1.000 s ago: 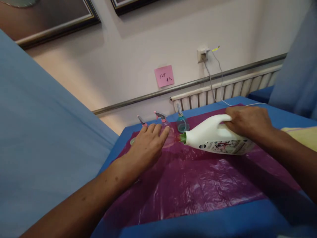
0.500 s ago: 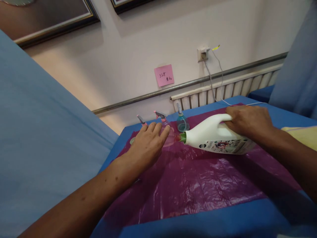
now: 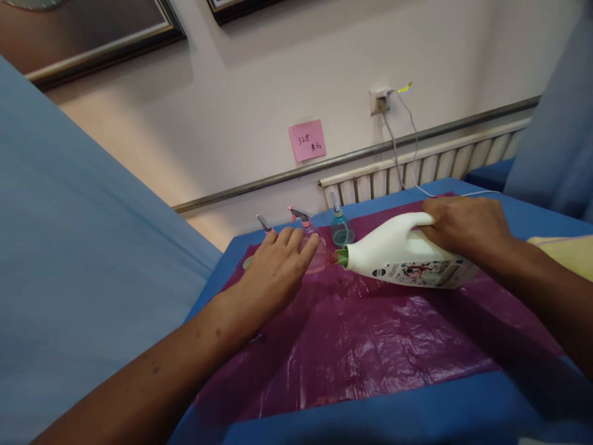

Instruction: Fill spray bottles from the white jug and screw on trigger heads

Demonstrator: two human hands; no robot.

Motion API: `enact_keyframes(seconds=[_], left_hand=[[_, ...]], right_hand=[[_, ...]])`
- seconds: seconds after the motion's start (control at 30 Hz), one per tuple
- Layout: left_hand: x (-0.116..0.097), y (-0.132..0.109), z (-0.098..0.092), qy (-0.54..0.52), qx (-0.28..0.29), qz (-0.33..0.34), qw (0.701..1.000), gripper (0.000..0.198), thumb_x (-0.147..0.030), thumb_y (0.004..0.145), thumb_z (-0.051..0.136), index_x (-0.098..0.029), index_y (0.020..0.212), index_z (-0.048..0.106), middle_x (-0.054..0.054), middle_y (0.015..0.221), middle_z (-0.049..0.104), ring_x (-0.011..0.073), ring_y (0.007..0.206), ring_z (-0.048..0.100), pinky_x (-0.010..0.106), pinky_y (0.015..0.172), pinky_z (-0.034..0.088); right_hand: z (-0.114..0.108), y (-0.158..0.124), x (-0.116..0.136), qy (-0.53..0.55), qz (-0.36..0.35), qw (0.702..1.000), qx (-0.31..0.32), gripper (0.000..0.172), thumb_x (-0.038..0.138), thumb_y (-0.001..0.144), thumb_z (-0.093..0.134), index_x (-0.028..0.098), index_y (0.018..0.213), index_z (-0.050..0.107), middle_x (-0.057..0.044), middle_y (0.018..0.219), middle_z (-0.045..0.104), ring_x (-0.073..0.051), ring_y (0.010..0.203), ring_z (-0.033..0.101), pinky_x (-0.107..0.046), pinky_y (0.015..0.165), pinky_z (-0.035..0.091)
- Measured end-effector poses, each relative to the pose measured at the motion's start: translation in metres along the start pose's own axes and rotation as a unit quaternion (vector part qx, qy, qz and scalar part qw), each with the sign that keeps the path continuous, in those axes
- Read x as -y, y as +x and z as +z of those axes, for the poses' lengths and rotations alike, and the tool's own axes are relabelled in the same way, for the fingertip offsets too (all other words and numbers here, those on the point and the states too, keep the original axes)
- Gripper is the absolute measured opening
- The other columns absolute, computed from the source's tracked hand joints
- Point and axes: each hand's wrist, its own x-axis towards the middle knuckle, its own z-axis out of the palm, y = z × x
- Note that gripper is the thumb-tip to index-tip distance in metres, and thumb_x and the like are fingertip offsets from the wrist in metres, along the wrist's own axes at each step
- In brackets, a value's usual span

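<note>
My right hand [image 3: 466, 228] is closed around the handle of a large white detergent jug [image 3: 403, 256], tipped on its side with its mouth to the left. Its green pouring spout [image 3: 341, 257] meets the reddish neck [image 3: 330, 258] of a clear pink bottle [image 3: 317, 264]. My left hand [image 3: 280, 262] curls over that bottle from the left, hiding most of it. Behind my fingers stands a pink spray bottle with a grey trigger head [image 3: 301, 216]. Another grey and pink sprayer head [image 3: 264, 223] shows to its left, its lower part hidden. No flowing liquid can be made out.
A blue spray bottle [image 3: 341, 230] stands behind the jug's mouth. Purple plastic sheeting [image 3: 361, 346] covers part of the blue table [image 3: 393, 408]. Blue curtains [image 3: 83, 247] hang on either side. A yellow cloth [image 3: 567, 253] lies at right; cables run from a wall socket [image 3: 380, 102].
</note>
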Motion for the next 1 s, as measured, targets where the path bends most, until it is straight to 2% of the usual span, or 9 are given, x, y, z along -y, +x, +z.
enact_keyframes(seconds=[0.3,0.57,0.7,1.0], left_hand=[[0.0005,0.0011,0.0008,0.003,-0.013,0.014,1.0,0.071,-0.009,0.096,0.061,-0.014,0.166,0.047,0.022,0.152,0.062,0.0398,0.131,0.059,0.053,0.104,0.05],[0.0029,0.0036,-0.0024,0.004,-0.011,0.014,1.0,0.071,-0.008,0.095,0.062,-0.018,0.163,0.048,0.019,0.153,0.063,0.0372,0.131,0.06,0.048,0.101,0.048],[0.0039,0.0051,-0.0036,0.004,-0.002,0.008,1.0,0.073,-0.009,0.095,0.064,-0.017,0.166,0.048,0.021,0.153,0.064,0.0389,0.133,0.061,0.049,0.102,0.047],[0.0026,0.0072,0.0008,0.016,-0.004,0.014,1.0,0.069,-0.007,0.099,0.057,-0.016,0.167,0.048,0.023,0.164,0.058,0.0405,0.144,0.057,0.051,0.104,0.049]], right_hand=[[-0.002,-0.0004,0.0,0.005,0.0,1.0,0.005,0.044,0.061,0.104,0.051,0.026,0.112,0.078,-0.015,0.106,0.083,-0.029,0.082,0.069,-0.038,0.065,0.023],[-0.004,-0.0005,-0.0002,0.009,-0.002,1.0,0.012,0.048,0.063,0.105,0.05,0.025,0.113,0.077,-0.015,0.106,0.083,-0.03,0.081,0.069,-0.038,0.066,0.022],[-0.0032,0.0014,-0.0011,0.019,-0.01,1.0,0.017,0.045,0.059,0.107,0.049,0.024,0.114,0.076,-0.015,0.112,0.083,-0.031,0.086,0.071,-0.038,0.066,0.023],[-0.0048,-0.0003,0.0009,0.018,-0.011,1.0,0.011,0.045,0.057,0.107,0.049,0.022,0.112,0.077,-0.017,0.11,0.083,-0.029,0.083,0.069,-0.037,0.066,0.023]])
